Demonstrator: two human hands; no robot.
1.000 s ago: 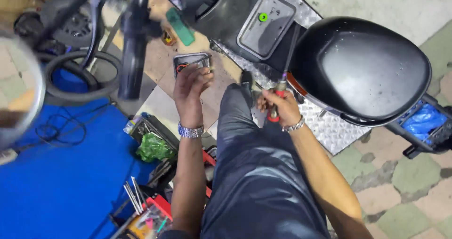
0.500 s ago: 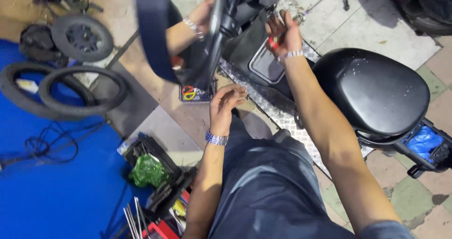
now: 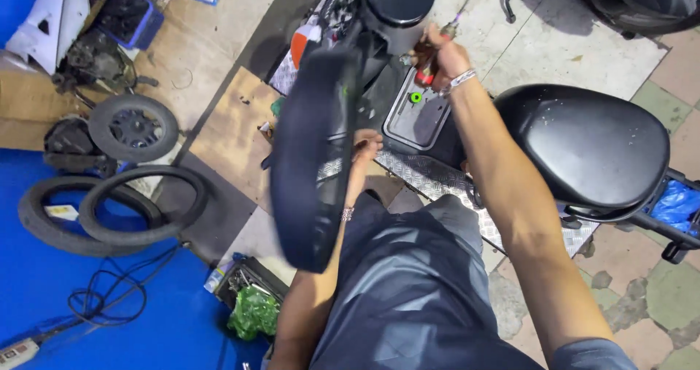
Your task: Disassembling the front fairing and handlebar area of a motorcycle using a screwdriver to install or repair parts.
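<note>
Looking down from the head camera, I see my right hand (image 3: 441,53) raised up at the front column of the scooter (image 3: 408,115); its fingers are closed tight around a red-handled screwdriver (image 3: 429,67), whose thin shaft points up and to the right beside the round black top of the column; a bracelet sits on that wrist. My left hand (image 3: 364,145) is lower, near the floorboard (image 3: 430,180) of checkered metal; a wide dark panel (image 3: 313,158) stands in front of it and hides most of the fingers, so I cannot tell if this hand is open or closed, or what it touches. The black seat (image 3: 583,148) is to the right of my right arm; on the blue mat (image 3: 87,297) at the left lie two tyres (image 3: 109,209), well apart from both hands.
</note>
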